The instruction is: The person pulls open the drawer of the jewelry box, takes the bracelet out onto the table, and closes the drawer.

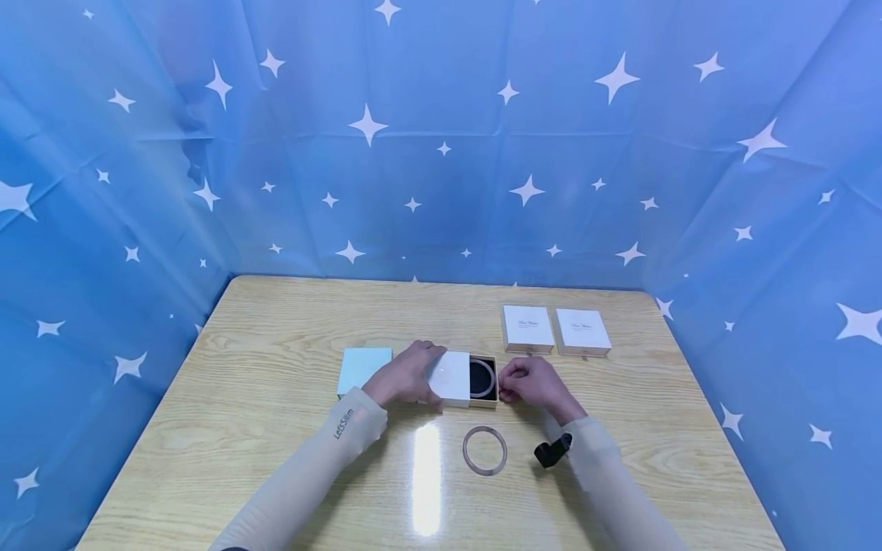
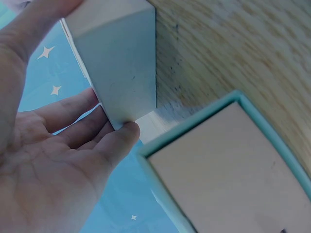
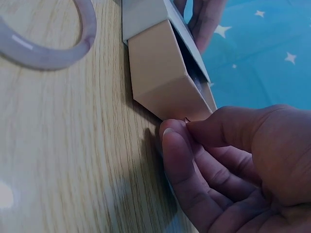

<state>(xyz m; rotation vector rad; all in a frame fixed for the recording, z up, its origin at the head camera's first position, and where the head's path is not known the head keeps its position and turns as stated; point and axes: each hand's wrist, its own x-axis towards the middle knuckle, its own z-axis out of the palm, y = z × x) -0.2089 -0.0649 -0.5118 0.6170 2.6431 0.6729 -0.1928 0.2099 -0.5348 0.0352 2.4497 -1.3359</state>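
My left hand (image 1: pixel 409 373) (image 2: pixel 58 160) grips the white sleeve (image 1: pixel 452 379) (image 2: pixel 126 63) of a small box, thumb on one side and fingers on the other. The beige drawer (image 1: pixel 484 404) (image 3: pixel 155 68) sticks partly out of the sleeve's right end. A bangle (image 1: pixel 493 377) lies on the drawer's black lining, partly covered by the sleeve. With thumb and index finger, my right hand (image 1: pixel 534 383) (image 3: pixel 233 160) pinches at the drawer's outer end; the pinched part is hidden. Nearer me, a second pale bangle (image 1: pixel 465 453) (image 3: pixel 87 24) lies on the wood table (image 1: pixel 289 428).
A light teal box (image 1: pixel 364 367) (image 2: pixel 238 179) sits just left of the white sleeve, partly behind my left hand. Two white boxes (image 1: pixel 527 326) (image 1: pixel 583 330) with printed lids stand side by side at the back right. A blue star-patterned curtain (image 1: pixel 441 191) surrounds the table's back and sides.
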